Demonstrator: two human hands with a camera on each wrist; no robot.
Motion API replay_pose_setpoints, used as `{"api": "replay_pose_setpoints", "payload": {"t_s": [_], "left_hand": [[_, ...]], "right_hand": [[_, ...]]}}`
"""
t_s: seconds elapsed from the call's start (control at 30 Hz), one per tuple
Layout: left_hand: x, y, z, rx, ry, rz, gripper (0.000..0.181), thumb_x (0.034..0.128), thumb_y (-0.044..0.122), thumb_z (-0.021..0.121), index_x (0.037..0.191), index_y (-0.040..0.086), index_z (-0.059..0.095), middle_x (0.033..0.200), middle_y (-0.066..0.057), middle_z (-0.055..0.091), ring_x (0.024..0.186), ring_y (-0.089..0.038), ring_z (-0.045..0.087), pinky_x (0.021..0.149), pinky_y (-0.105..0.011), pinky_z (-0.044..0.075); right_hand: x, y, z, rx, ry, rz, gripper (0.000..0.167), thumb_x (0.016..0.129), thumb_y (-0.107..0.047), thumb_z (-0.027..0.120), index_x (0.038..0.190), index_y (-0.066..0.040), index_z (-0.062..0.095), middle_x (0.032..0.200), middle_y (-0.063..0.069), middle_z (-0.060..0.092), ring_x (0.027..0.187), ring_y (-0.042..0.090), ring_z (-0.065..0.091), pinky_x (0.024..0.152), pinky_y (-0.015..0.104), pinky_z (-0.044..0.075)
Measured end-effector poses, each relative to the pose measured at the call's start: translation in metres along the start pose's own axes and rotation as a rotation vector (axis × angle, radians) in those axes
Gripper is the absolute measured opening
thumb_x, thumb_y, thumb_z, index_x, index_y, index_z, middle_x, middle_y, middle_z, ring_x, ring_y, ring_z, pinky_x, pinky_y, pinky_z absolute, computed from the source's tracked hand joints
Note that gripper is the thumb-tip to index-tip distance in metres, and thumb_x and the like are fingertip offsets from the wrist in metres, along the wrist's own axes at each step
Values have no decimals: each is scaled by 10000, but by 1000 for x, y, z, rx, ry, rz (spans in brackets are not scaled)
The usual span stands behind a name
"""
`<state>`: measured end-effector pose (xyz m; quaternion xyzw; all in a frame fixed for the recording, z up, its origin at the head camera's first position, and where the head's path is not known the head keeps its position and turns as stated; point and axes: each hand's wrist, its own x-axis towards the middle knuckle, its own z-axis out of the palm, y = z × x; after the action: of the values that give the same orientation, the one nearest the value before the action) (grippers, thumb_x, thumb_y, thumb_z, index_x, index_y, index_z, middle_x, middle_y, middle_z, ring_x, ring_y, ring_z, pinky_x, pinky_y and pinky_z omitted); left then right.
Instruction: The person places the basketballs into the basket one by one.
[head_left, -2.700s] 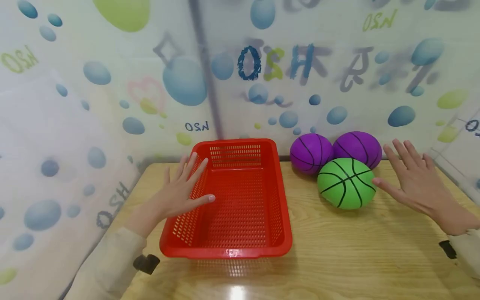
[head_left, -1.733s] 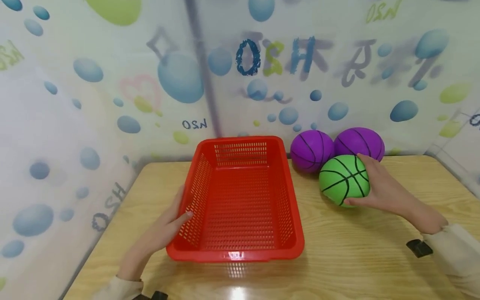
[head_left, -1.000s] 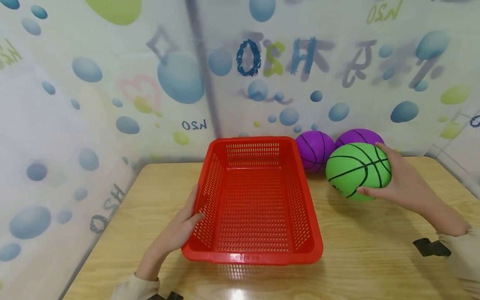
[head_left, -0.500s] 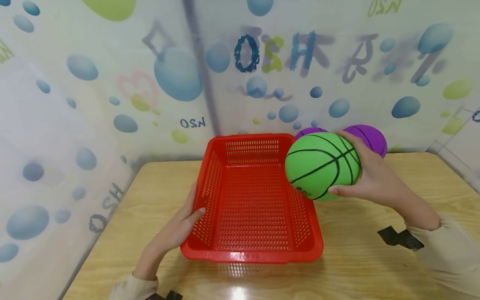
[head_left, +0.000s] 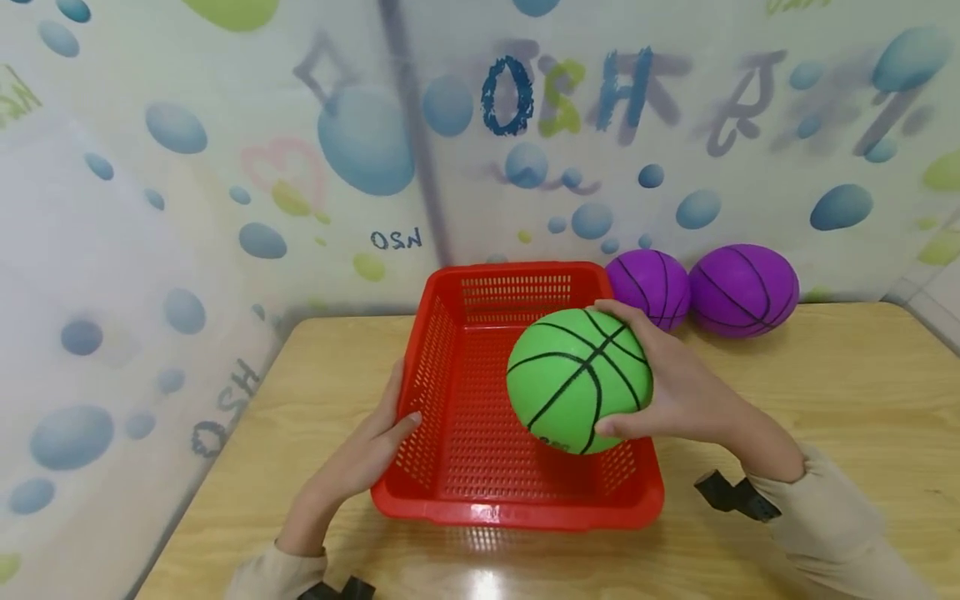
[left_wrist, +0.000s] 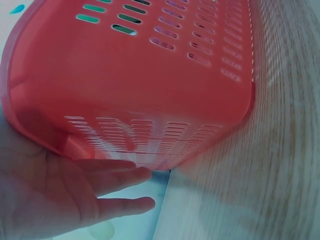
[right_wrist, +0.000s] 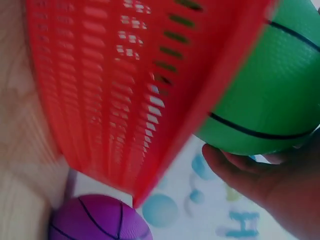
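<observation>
My right hand (head_left: 675, 392) grips a green ball (head_left: 577, 379) with black basketball lines. It holds the ball over the right part of a red plastic basket (head_left: 517, 512), above its floor. Thumb and fingers lie on the ball's right side. In the right wrist view the green ball (right_wrist: 270, 95) shows beyond the red basket wall (right_wrist: 90, 75). My left hand (head_left: 367, 454) holds the basket's left rim, its thumb over the edge and fingers outside. The left wrist view shows the fingers (left_wrist: 120, 180) extended along the outer wall.
Two purple balls, one nearer the basket (head_left: 651, 287) and one farther right (head_left: 744, 290), rest at the back of the wooden table (head_left: 847, 400). A patterned wall covering (head_left: 480, 192) stands directly behind the table. The basket's slotted walls rise from the tabletop.
From open above the table, my right hand took the green ball, lifted it and carried it left over the basket. My left hand took hold of the basket rim, and the basket shifted right.
</observation>
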<state>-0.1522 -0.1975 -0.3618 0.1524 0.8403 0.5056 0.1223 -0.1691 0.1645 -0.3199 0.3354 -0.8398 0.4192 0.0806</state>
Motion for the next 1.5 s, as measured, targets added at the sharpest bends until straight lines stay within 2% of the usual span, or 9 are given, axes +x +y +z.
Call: {"api": "replay_pose_setpoints", "payload": {"t_s": [0.23,0.5,0.8,1.0,1.1,1.17,1.27,1.43,1.5], "left_hand": [[2,1,1,29,12,-12,706,995,105,376,1488,254,-108,1539,-24,-13,1197,-310,426,889,-417,435],[0,1,0,42,15,-47,706,991,114,389,1492,270,-85,1532,-57,70,1073,-288,529,819,-382,478],[-3,5,-1,47,27,-61,700,997,126,385,1489,274,-90,1514,-106,141,942,-257,593,762,-357,500],[-2,4,0,45,22,-54,706,995,119,389,1490,267,-92,1509,-111,155,918,-250,599,760,-349,498],[-1,5,0,42,19,-51,695,999,130,382,1490,272,-89,1499,-114,182,910,-254,604,761,-360,502],[-1,5,0,53,18,-46,668,1009,154,364,1492,265,-84,1506,-104,169,945,-255,593,788,-369,490],[-2,4,-1,74,19,-37,623,1024,196,325,1494,249,-80,1525,-77,113,987,-250,574,831,-376,461],[-2,2,-1,62,36,-45,598,1031,224,306,1494,260,-70,1524,-75,108,950,-252,586,822,-383,458],[-2,2,0,61,34,-39,599,1031,224,310,1495,257,-68,1529,-69,91,1017,-265,560,855,-403,442]], "right_hand": [[5,0,23,127,-139,4,991,618,-354,864,1391,-195,265,1264,10,454,1049,226,533,713,308,516],[1,-2,42,-34,-269,107,999,609,-534,810,1389,-194,287,1205,-17,455,1026,167,501,705,290,494],[3,-7,43,-194,-283,115,991,646,-666,703,1421,-170,335,1263,-16,475,1147,233,402,778,432,458],[0,-4,36,-103,-287,135,950,729,-578,702,1469,-198,243,1381,18,384,1231,244,370,869,477,429],[-2,-1,23,-24,-241,131,865,836,-425,671,1492,-230,142,1436,28,338,1285,257,341,921,537,380],[-3,2,11,7,-182,131,809,893,-324,628,1497,-244,96,1456,36,326,1315,269,305,945,582,332],[-5,7,-11,32,-74,132,735,942,-205,562,1498,-231,81,1432,91,361,1296,310,334,928,600,331],[-10,19,-47,40,81,195,675,962,-144,521,1496,-208,112,1431,148,353,1305,365,304,982,554,282],[-15,30,-62,23,140,248,663,963,-169,523,1493,-174,125,1437,159,339,1320,370,271,1024,494,252]]}}
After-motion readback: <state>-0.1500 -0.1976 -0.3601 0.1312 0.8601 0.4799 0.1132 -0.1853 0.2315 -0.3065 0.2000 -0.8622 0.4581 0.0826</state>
